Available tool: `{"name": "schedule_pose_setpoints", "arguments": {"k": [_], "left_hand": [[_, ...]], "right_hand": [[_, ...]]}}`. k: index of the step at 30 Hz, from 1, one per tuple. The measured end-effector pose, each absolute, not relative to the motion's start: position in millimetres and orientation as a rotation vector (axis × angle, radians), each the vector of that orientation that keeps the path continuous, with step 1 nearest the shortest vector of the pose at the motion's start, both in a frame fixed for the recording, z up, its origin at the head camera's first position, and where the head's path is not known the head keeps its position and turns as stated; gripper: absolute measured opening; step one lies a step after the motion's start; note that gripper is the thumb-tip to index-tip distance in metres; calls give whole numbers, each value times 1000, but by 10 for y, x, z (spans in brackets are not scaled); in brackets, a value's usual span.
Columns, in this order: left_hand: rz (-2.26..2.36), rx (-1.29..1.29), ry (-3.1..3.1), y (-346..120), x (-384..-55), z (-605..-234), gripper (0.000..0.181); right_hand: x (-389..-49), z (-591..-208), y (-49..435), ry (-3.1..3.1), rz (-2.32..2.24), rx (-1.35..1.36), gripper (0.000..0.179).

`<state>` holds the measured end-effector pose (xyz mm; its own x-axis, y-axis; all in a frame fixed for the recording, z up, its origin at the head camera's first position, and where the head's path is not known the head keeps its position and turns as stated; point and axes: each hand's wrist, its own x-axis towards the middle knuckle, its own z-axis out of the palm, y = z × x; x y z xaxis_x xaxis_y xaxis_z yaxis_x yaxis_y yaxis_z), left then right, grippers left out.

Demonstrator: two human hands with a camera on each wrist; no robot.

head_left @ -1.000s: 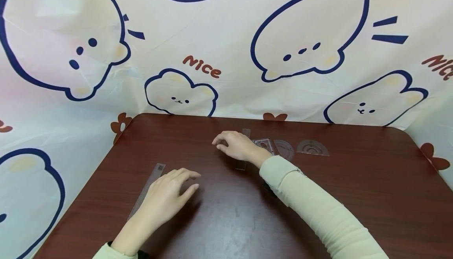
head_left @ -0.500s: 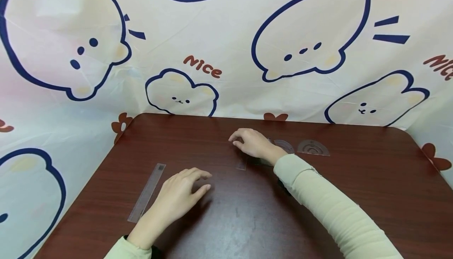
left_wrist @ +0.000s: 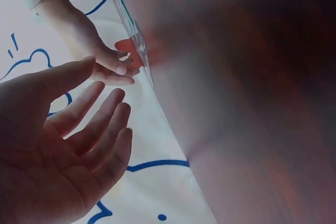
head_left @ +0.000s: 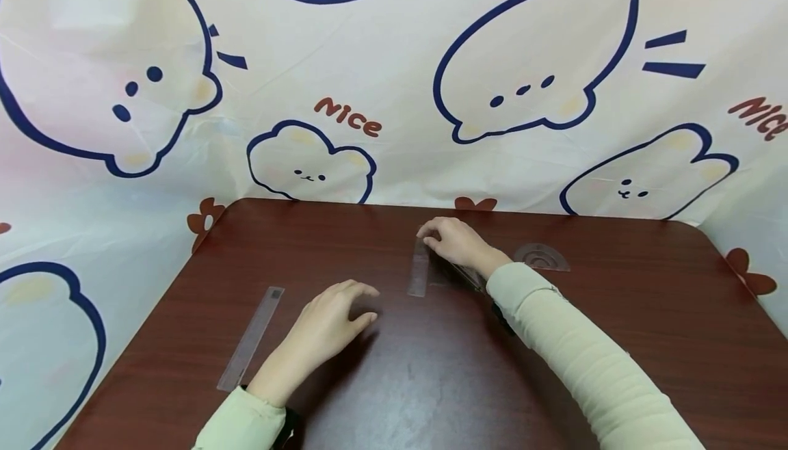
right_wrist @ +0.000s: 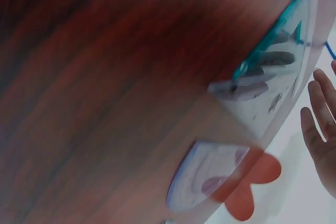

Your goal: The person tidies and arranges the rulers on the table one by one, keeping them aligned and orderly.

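My right hand (head_left: pixel 458 240) hovers over the back of the table, its fingertips at the far end of a short clear ruler (head_left: pixel 418 272). Under that hand, a clear set square (head_left: pixel 464 275) is partly hidden; the right wrist view shows a set square with a teal edge (right_wrist: pixel 273 40) below the loosely extended fingers (right_wrist: pixel 317 98). Held above the table further left, my left hand (head_left: pixel 329 316) is empty with relaxed fingers, as the left wrist view (left_wrist: pixel 79 145) confirms. A longer clear ruler (head_left: pixel 251 340) lies to the left of it.
A clear semicircular protractor (head_left: pixel 542 258) lies right of the right hand. The dark reddish-brown table (head_left: pixel 615 340) reflects light near its front. A white cloth (head_left: pixel 406 60) printed with cartoon animals hangs behind it and along the sides.
My right hand has moved right and slightly back, uncovering the short ruler and covering the second, round protractor. My left hand has drifted right, uncovering the long ruler. Both rulers stay in place.
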<state>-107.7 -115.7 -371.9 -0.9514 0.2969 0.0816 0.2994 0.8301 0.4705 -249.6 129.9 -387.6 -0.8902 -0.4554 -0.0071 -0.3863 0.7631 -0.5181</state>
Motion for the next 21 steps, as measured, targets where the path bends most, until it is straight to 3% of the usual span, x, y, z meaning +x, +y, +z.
{"name": "schedule_pose_setpoints", "arguments": {"k": [21], "left_hand": [[-756, -548, -3097, -910, -1325, -3827, 32]], "right_hand": [[-2702, -3929, 1427, 2789, -926, -481, 23]]}}
